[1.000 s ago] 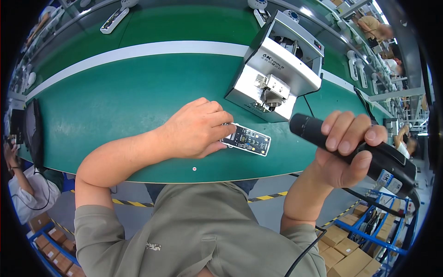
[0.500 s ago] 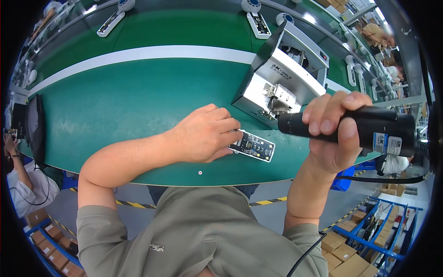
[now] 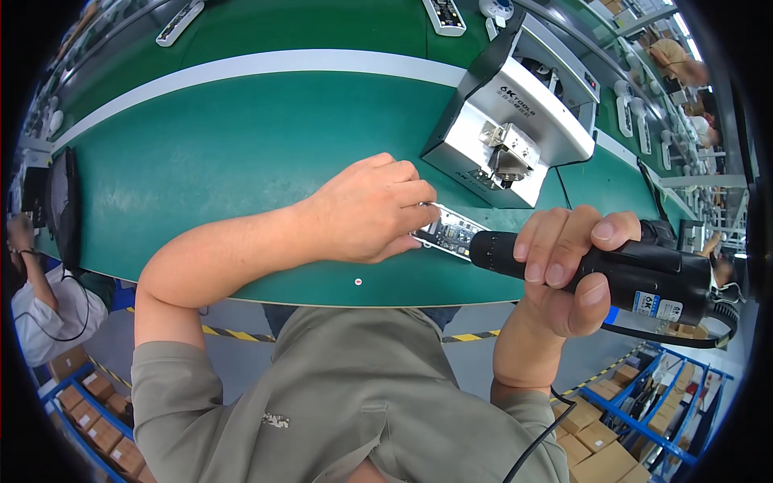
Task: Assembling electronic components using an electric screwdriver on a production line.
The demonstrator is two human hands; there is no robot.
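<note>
My right hand (image 3: 576, 270) is wrapped round a black electric screwdriver (image 3: 668, 278), held nearly level with its nose pointing left. The nose covers the right end of a circuit board in a narrow white housing (image 3: 452, 231); whether its tip touches the board is hidden. My left hand (image 3: 378, 211) is closed on the left end of that housing, its fingers hiding part of it. Behind the board stands a silver and black screw feeder (image 3: 491, 133) with a metal pick-up mouth at its front. A tiny round white piece (image 3: 358, 282) lies on the green table (image 3: 201, 153) near its front edge.
Past a white strip (image 3: 266, 64), a green conveyor (image 3: 322, 28) carries similar white devices (image 3: 444, 16). A dark bag-like thing (image 3: 61, 209) sits at the table's left end. The screwdriver's cable (image 3: 668, 340) loops at the right. Other people work at both sides.
My right hand has brought the screwdriver from the front of the screw feeder to the board's right end. My left hand keeps its hold on the housing. The whole view has shifted slightly.
</note>
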